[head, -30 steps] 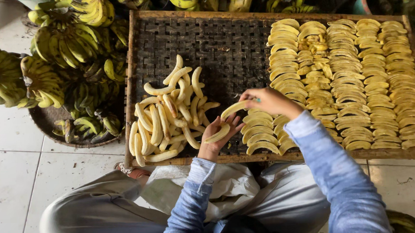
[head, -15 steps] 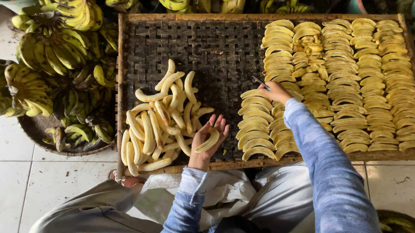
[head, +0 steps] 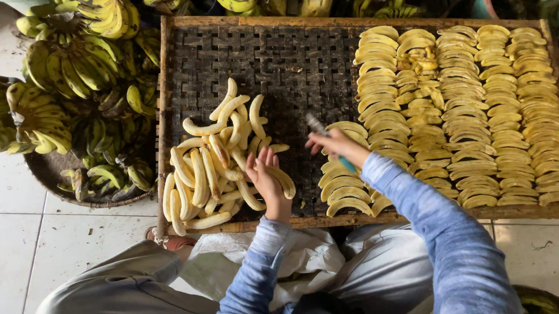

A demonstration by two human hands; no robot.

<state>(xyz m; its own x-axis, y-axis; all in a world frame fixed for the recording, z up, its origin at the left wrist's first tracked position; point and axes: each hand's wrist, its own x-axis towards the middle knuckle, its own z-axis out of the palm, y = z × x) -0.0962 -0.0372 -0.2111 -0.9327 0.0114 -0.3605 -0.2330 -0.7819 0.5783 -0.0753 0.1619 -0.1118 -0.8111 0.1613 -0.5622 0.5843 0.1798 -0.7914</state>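
Left hand [head: 266, 176] on peeled bananas [head: 211, 166] (fingers spread)

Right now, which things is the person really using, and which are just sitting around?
In use:
- left hand on the pile of peeled bananas
- right hand holding a small knife
- rows of sliced bananas
- woven drying tray

Just sitting around:
- unpeeled banana bunches
- round basket beneath them
- white cloth on the lap
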